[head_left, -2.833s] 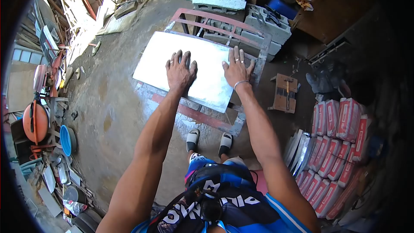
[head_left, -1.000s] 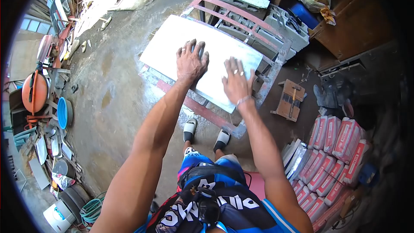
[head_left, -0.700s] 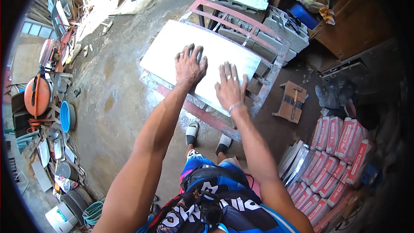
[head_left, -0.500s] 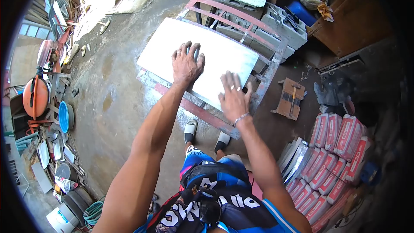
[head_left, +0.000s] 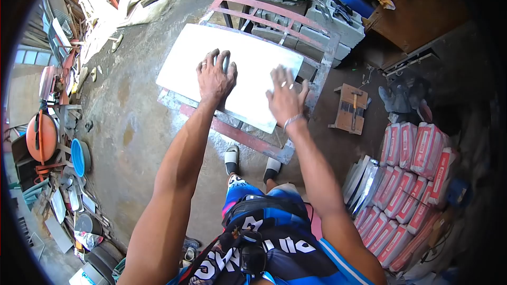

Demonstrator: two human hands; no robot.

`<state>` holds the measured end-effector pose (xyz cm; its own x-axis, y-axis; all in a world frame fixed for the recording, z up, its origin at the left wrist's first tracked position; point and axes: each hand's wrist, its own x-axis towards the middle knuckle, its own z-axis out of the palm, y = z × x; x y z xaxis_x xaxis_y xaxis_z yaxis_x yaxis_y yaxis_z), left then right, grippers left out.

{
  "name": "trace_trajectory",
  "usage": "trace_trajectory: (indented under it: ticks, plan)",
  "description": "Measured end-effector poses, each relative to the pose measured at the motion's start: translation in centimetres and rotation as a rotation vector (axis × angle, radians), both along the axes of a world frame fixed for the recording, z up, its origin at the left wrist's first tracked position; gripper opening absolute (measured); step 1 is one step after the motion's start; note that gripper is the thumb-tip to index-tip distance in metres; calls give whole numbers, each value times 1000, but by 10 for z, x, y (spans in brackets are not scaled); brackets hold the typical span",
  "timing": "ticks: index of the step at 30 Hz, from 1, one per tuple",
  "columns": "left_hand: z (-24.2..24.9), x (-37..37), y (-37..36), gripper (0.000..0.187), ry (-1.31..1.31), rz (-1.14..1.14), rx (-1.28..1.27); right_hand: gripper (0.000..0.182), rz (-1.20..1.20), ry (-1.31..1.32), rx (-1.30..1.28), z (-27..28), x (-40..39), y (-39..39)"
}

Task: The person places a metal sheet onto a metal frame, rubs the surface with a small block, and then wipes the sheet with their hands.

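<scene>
A white flat panel (head_left: 182, 58) lies on a worn, red-painted metal frame (head_left: 232, 133) in front of me. My left hand (head_left: 216, 80) rests on the panel near its middle, fingers apart and slightly bent, with nothing in its grasp. Near the panel's right end is my right hand (head_left: 287, 97), its fingers spread and the fingertips smeared by motion. This hand is open too, palm down over the white surface. Rings show on both hands, and a bracelet (head_left: 293, 121) circles the right wrist.
Concrete blocks (head_left: 338, 26) stand behind the frame. To the right are a small wooden stool (head_left: 353, 106) with a hammer (head_left: 355, 110) on it and stacked red-and-white bags (head_left: 409, 195). A blue basin (head_left: 80, 157) and piled scrap line the left side.
My right hand has slid away from me, toward the panel's far right corner. My left hand keeps its place on the panel. The whole view has shifted slightly.
</scene>
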<state>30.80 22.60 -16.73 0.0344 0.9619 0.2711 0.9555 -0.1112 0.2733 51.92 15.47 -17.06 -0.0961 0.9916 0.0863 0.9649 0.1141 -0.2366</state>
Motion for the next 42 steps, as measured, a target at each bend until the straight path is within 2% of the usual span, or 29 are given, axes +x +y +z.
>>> trace_trajectory:
  ticks: [3, 8, 11, 15, 17, 21, 24, 27, 30, 33, 36, 39, 40, 42]
  plan:
    - [-4, 0, -2, 46, 20, 4, -15, 66, -170, 46, 121, -16, 22, 51]
    - [-5, -1, 2, 46, 48, 15, -27, 75, -21, 115, -71, -3, -29, -69]
    - [-4, -2, 2, 46, 47, 12, -44, 72, 5, 148, -110, 7, -20, -72]
    - [-3, -1, 4, 46, 59, 4, -29, 69, -213, 130, 110, -12, 19, 39]
    - [-3, -2, 5, 46, 24, -7, -50, 69, -216, 155, 146, -23, 19, 49]
    - [-7, -2, 4, 45, 57, 33, -38, 73, -131, 209, -26, -6, -23, -61]
    - [-4, -3, 2, 45, 48, 3, -41, 75, -71, 236, -74, 1, -34, -102]
    - [-2, -1, 3, 45, 49, 10, -55, 75, -135, 128, 31, -7, -3, -29]
    - [-4, -1, 5, 45, 56, -2, -37, 70, -207, 174, 146, -15, 23, 50]
    - [-5, -1, 7, 45, 54, -1, -31, 71, -164, 204, 105, -19, 16, 17]
    - [-3, -1, 2, 46, 44, 28, -50, 73, -72, 204, -16, -6, -18, -77]
    - [-6, -3, 0, 47, 44, 16, -40, 75, 23, 195, -103, 1, -18, -94]
    - [-5, -2, 1, 48, 47, 16, -44, 75, 28, 142, -125, 6, -9, -68]
    - [-4, -1, 2, 48, 52, 9, -42, 72, -46, 74, 24, -6, 11, 0]
